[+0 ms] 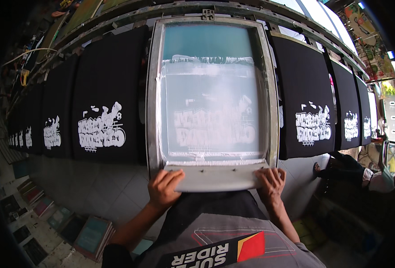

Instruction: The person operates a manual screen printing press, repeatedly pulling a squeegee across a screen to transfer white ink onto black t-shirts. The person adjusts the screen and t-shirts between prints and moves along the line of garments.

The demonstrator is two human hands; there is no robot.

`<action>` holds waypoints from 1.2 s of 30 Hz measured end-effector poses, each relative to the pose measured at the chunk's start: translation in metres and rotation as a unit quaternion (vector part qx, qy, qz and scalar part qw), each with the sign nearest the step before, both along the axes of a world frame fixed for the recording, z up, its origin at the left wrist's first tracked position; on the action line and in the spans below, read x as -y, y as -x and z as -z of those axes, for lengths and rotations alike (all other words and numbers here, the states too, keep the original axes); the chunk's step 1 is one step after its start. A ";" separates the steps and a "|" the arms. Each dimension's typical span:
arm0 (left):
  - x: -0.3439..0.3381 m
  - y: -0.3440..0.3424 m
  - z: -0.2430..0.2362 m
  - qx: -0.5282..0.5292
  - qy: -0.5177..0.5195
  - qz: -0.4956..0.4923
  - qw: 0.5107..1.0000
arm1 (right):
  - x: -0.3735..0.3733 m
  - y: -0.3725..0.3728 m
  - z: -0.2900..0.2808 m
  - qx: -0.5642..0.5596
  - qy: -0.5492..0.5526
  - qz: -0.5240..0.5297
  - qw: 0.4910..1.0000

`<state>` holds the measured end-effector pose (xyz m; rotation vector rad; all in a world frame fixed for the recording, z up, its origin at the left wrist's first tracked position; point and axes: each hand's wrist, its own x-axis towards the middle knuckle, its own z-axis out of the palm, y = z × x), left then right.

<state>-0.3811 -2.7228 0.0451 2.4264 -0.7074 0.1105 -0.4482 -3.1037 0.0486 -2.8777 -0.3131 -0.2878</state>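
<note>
A screen-printing frame (272, 102) lies in front of me, its mesh (208, 89) coated with white ink below a teal band at the far end. A pale lettering design shows through the ink. Across the near end of the frame sits a wide, light-grey squeegee (220, 179), with a ridge of white ink along its far edge. My left hand (165, 185) is closed round the squeegee's left end, fingers curled over the top. At the other end, my right hand (272, 184) grips it the same way.
Black shirts (110, 80) with white prints lie on boards in a row to the left; more black shirts (302, 80) continue to the right. A metal rail (117, 22) runs behind. Stacked screens (92, 236) stand low at left. Another person (363, 174) is at the right.
</note>
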 end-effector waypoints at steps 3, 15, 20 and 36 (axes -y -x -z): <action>0.002 0.008 0.024 0.061 -0.017 -0.008 0.998 | -0.003 0.012 0.039 0.057 0.005 0.013 0.998; 0.031 -0.210 0.063 0.171 -0.018 -0.024 0.985 | 0.044 -0.218 0.069 0.139 0.008 -0.022 0.990; 0.048 -0.311 -0.026 -0.127 -0.184 -0.042 0.974 | 0.058 -0.315 -0.002 -0.030 0.022 -0.054 0.998; 0.017 -0.078 0.038 0.098 -0.013 -0.028 0.995 | 0.021 -0.078 0.037 0.038 -0.014 -0.011 0.999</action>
